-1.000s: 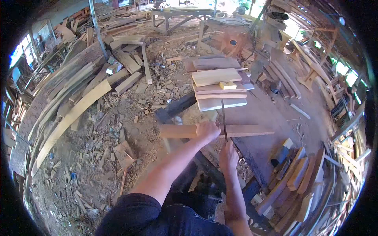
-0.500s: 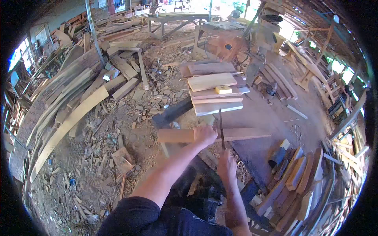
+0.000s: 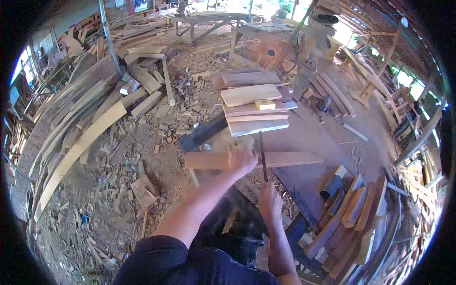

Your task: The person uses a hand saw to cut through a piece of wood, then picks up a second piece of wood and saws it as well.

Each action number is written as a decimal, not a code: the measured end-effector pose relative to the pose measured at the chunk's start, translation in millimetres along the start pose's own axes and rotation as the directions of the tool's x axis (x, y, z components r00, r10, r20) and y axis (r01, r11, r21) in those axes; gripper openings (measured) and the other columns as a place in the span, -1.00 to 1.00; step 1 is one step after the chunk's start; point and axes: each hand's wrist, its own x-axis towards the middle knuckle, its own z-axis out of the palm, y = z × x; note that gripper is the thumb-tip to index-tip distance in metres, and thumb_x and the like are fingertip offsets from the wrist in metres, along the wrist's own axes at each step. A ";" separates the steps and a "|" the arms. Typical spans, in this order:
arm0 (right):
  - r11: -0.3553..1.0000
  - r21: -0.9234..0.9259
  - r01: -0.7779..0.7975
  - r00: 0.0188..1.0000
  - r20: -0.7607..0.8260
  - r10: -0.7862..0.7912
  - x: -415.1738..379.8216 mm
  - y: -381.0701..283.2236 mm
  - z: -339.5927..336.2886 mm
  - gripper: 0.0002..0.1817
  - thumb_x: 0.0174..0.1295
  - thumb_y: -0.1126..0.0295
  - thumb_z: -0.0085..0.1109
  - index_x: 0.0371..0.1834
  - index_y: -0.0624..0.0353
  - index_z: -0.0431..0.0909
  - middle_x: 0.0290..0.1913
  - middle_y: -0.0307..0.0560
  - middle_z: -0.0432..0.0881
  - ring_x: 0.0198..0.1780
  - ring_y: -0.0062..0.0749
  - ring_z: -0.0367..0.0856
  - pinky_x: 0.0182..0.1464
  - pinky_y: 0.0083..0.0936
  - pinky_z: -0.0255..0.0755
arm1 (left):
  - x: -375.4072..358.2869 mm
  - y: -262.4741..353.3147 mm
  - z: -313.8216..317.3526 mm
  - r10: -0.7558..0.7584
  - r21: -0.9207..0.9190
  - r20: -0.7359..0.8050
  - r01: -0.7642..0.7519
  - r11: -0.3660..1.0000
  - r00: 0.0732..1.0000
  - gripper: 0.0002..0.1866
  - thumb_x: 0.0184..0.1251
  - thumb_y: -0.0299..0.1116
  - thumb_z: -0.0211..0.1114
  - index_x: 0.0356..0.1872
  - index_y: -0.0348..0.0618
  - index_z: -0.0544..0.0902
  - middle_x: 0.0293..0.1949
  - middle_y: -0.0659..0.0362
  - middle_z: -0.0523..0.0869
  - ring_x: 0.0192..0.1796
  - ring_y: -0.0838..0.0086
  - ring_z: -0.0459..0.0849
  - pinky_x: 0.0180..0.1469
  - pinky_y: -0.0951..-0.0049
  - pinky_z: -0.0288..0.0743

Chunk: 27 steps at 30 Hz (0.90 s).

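My left hand (image 3: 243, 160) is closed on a long reddish board (image 3: 294, 158) that lies crosswise in front of me. Below the board, my right hand (image 3: 270, 202) grips the near end of a thin dark saw-like tool (image 3: 262, 154), whose long narrow blade crosses the board just right of my left hand and points away from me. The tool's handle is hidden in my fist. Beyond its tip lies a stack of planks (image 3: 259, 126), with a small yellow block (image 3: 265, 104) on top.
Cut wood pieces (image 3: 354, 206) are piled at the lower right, beside a dark cylinder (image 3: 330, 186). A dark beam (image 3: 204, 133) juts out left of the planks. A round fan (image 3: 271, 52) stands behind them. Scraps cover the ground at left, near long curved boards (image 3: 80, 152).
The whole view has shifted slightly, so the scene sits a little further left and up. Both hands keep their grips, and the right hand is slightly lower relative to the board.
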 end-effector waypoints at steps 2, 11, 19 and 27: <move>0.990 0.033 0.135 0.985 -0.116 -0.130 33.3 -3.4 10.3 -0.74 0.38 0.25 -0.16 -0.11 0.24 0.33 -0.38 0.31 0.59 -0.30 0.22 0.60 -0.27 0.07 0.45 | 0.4 -2.1 0.9 0.002 -0.014 0.037 -0.001 1.000 0.999 -0.54 0.34 0.01 -0.04 -0.24 -0.14 0.69 -0.19 -0.07 0.71 -0.07 0.05 0.66 0.12 -0.07 0.32; 0.995 -0.058 0.087 0.995 -0.040 -0.089 8.0 -2.7 -4.5 -0.78 0.33 0.31 -0.11 -0.13 0.26 0.31 -0.42 0.23 0.63 -0.38 0.14 0.65 -0.34 -0.03 0.53 | -0.2 2.5 -9.3 0.022 -0.024 0.070 -0.021 0.999 0.997 -0.57 0.33 -0.08 -0.06 -0.24 -0.20 0.67 -0.25 -0.09 0.71 -0.12 0.04 0.69 0.12 -0.13 0.28; 0.991 -0.080 0.109 0.990 -0.081 -0.116 -0.9 -3.9 -3.0 -0.86 0.32 0.38 -0.08 -0.19 0.23 0.33 -0.46 0.21 0.59 -0.42 0.06 0.65 -0.42 -0.10 0.54 | 3.1 -1.2 -8.8 0.045 -0.045 0.082 -0.042 0.998 0.996 -0.58 0.32 -0.08 -0.05 -0.25 -0.17 0.68 -0.31 -0.06 0.73 -0.20 0.07 0.71 0.13 -0.14 0.27; 0.992 0.070 0.105 0.990 -0.099 -0.098 39.0 -12.5 1.1 -0.74 0.39 0.23 -0.16 -0.13 0.23 0.35 -0.34 0.34 0.60 -0.29 0.23 0.60 -0.28 0.09 0.44 | -1.6 -3.1 -0.1 0.077 0.008 -0.082 -0.076 0.997 0.994 -0.57 0.34 -0.08 -0.08 -0.31 -0.17 0.69 -0.39 -0.05 0.73 -0.27 0.07 0.71 0.04 -0.10 0.33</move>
